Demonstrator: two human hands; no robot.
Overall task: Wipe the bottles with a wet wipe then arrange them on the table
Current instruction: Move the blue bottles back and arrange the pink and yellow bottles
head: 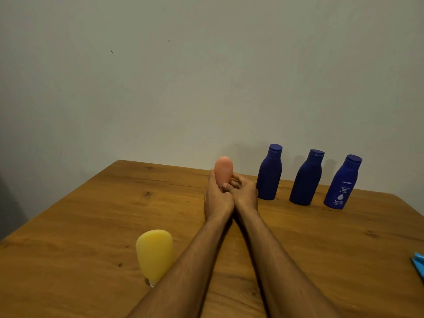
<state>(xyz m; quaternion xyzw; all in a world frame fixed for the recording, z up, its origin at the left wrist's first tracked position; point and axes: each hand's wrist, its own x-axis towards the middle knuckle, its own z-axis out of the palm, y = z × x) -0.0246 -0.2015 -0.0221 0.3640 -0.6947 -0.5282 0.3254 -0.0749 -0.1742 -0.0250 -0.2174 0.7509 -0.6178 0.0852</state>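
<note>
Two bare forearms reach up from the bottom edge of the frame across a wooden table. At lower left of centre a yellow bottle stands wide end up, its right side partly hidden by the left forearm. At the far right edge a light blue item lies on the wood, cut off by the frame.

At centre, the left hand and right hand meet, fingers of both curled round the lower part of an upright peach bottle.

Just right of the hands, three dark blue bottles stand in a row, apart from each other: the left blue bottle, the middle blue bottle and the labelled right blue bottle. A plain pale wall fills the upper frame.
</note>
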